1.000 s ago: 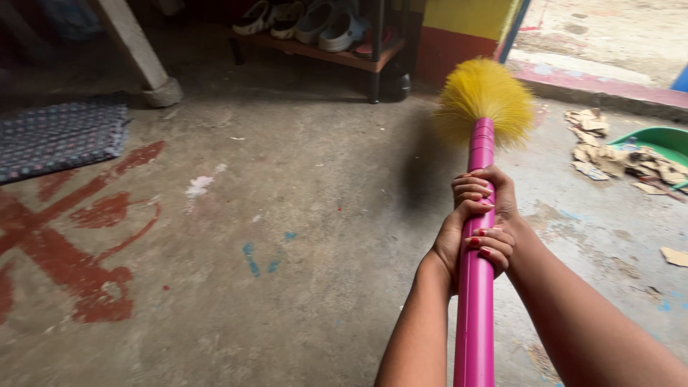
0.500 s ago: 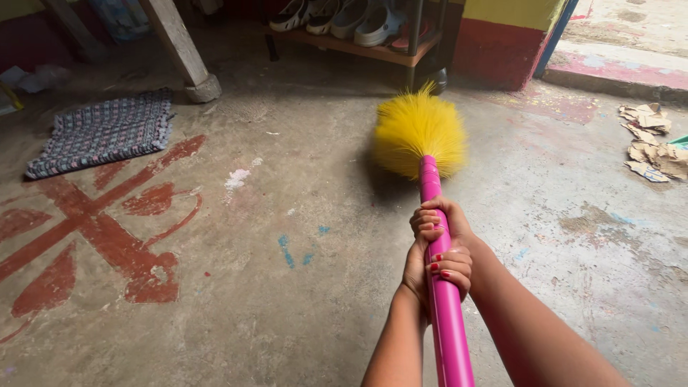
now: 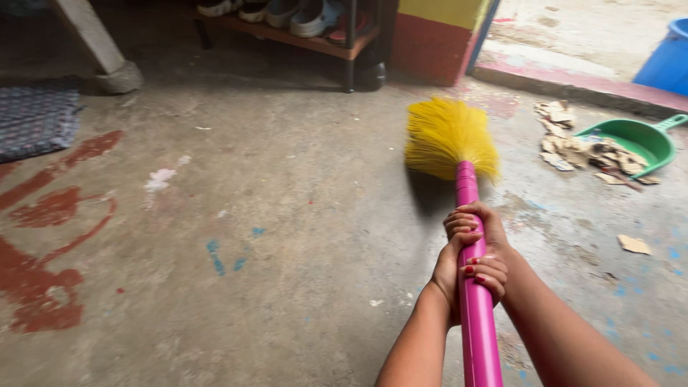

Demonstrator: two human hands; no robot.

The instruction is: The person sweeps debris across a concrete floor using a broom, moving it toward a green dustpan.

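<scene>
Concrete floor (image 3: 301, 236), grey and stained, fills the view, with red painted marks far to the left of the broom. Beyond the broom's head, a low wooden shoe rack (image 3: 301, 36) holds pale shoes beside a yellow-and-red wall corner (image 3: 430, 36). A blue bucket (image 3: 663, 61) stands up and to the right of the broom. A grey woven mat (image 3: 36, 122) lies far to its left. The broom (image 3: 469, 236) has a pink handle and a yellow bristle head on the floor. Right of the head lies a green dustpan (image 3: 634, 140) with torn cardboard scraps (image 3: 573, 147). The right hand (image 3: 476, 226) grips the handle further forward; the left hand (image 3: 466, 276) is clenched on it just behind, touching.
</scene>
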